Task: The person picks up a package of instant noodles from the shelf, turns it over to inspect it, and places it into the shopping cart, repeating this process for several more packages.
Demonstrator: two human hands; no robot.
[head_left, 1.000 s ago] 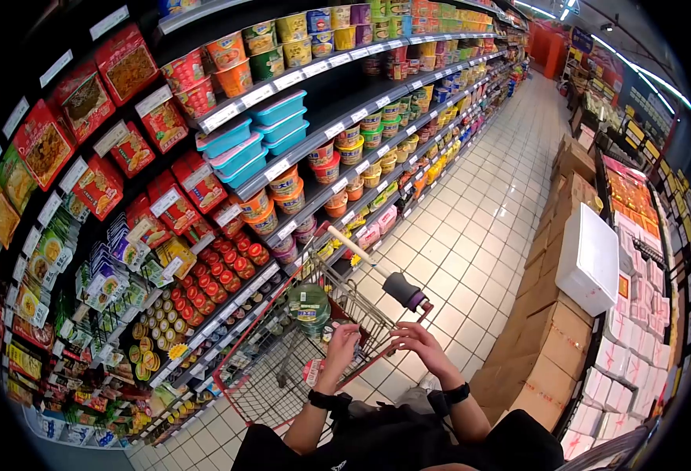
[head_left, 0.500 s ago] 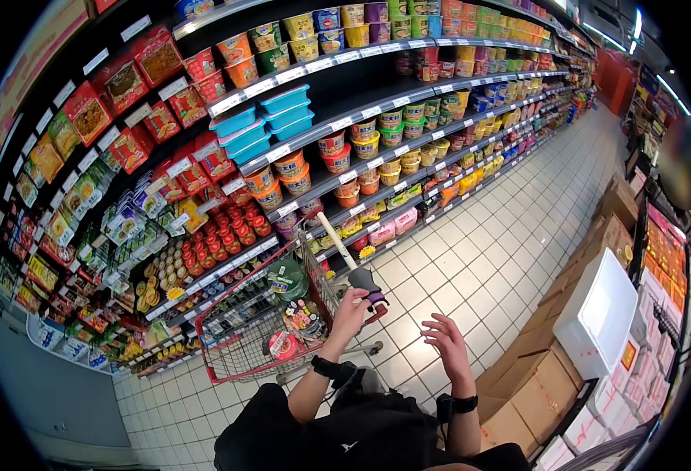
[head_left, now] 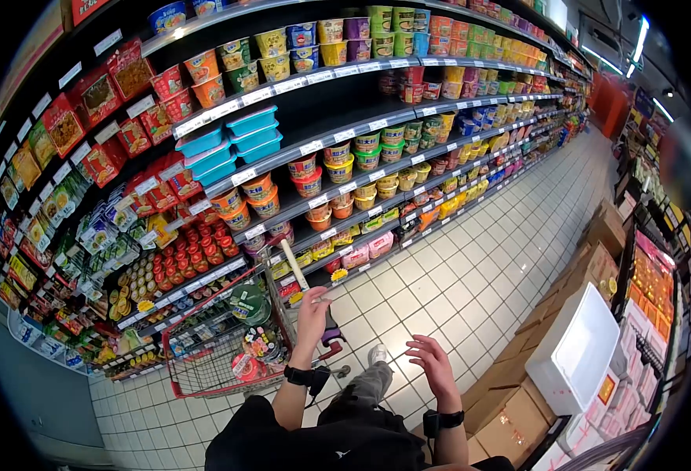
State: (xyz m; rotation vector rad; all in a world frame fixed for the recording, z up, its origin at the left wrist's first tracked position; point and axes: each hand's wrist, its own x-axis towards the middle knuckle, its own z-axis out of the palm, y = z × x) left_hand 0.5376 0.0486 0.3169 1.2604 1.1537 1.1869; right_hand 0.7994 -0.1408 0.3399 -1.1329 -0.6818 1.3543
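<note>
My left hand point(head_left: 311, 320) is raised beside the handle of a shopping cart point(head_left: 174, 383), overlapping its dark end in this view. Its fingers are extended and hold nothing I can see. To the right, my right hand point(head_left: 435, 366) hovers over the tiled floor with fingers apart and nothing in them. The cart's pale handle bar point(head_left: 293, 264) runs up to the left from my left hand. Inside the basket lie a large clear green container point(head_left: 250, 304), a multicoloured printed package point(head_left: 261, 345) and a red round-topped tub point(head_left: 246, 367).
Shelves of cup noodles point(head_left: 338, 163) line the left side, with blue boxes point(head_left: 253, 135) stacked on one level. At right stand cardboard boxes point(head_left: 514, 424) and a white foam box point(head_left: 572, 349). A tiled aisle point(head_left: 471, 259) runs between, and my shoe point(head_left: 378, 355) shows below.
The cart and shelves have shifted left in view. My left hand has moved left and its fingers have straightened near the handle. A leg and shoe have come into view.
</note>
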